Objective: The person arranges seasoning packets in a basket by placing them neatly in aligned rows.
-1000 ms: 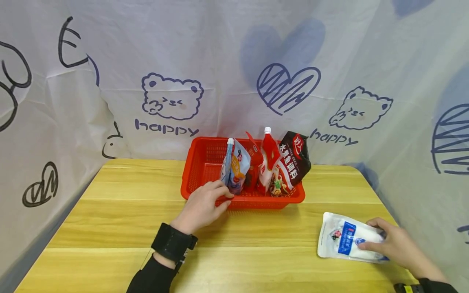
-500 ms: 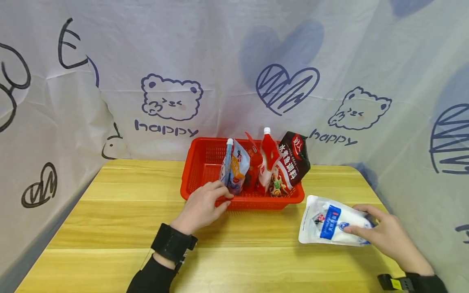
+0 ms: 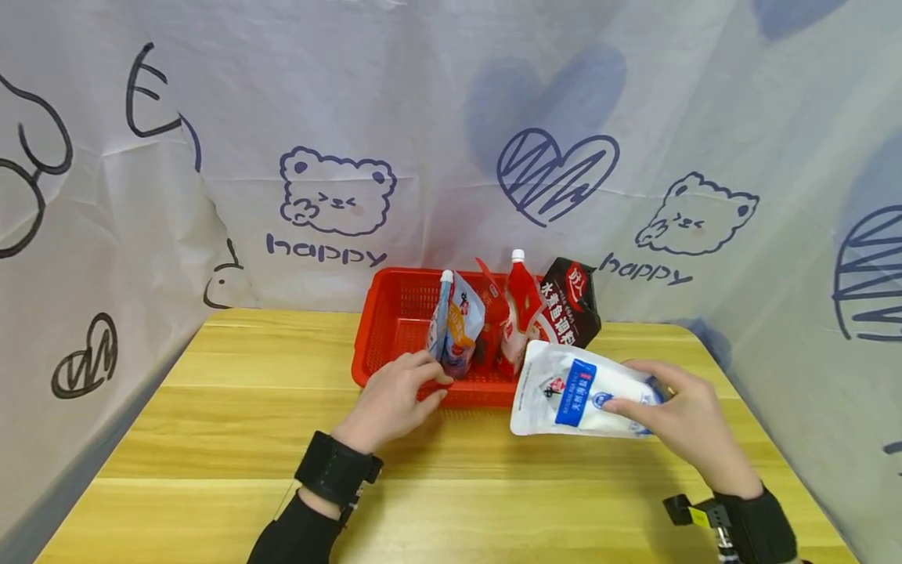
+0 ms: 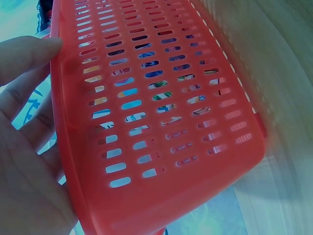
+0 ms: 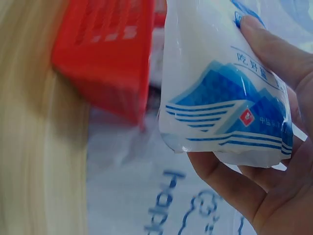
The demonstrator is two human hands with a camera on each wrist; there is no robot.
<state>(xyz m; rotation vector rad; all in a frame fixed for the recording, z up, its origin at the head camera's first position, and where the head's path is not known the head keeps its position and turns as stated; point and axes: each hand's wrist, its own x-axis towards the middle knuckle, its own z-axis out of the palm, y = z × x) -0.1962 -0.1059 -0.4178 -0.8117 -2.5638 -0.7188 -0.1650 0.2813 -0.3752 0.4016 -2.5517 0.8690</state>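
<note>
My right hand (image 3: 687, 415) holds a white and blue bag of salt (image 3: 585, 392) by its right end, thumb on the printed face and fingers behind. The bag is in the air in front of the right part of a red plastic basket (image 3: 430, 395), covering that part in the head view. Close up, the right wrist view shows the bag's blue mountain print (image 5: 225, 93). My left hand (image 3: 395, 398) grips the basket's front rim, its fingers reaching over the edge, near a light blue spouted pouch (image 3: 461, 321). The thumb (image 4: 29, 56) lies at the rim in the left wrist view.
Beside the blue pouch, the basket holds a red packet (image 3: 493, 301), a red and white pouch with a white cap (image 3: 520, 305) and a black seasoning packet (image 3: 572, 301). The basket stands on a wooden table (image 3: 232, 439), before a white printed cloth (image 3: 437, 117).
My right hand has lifted the bag of salt from the table's right side and carried it left toward the basket. The left hand has stayed at the rim.
</note>
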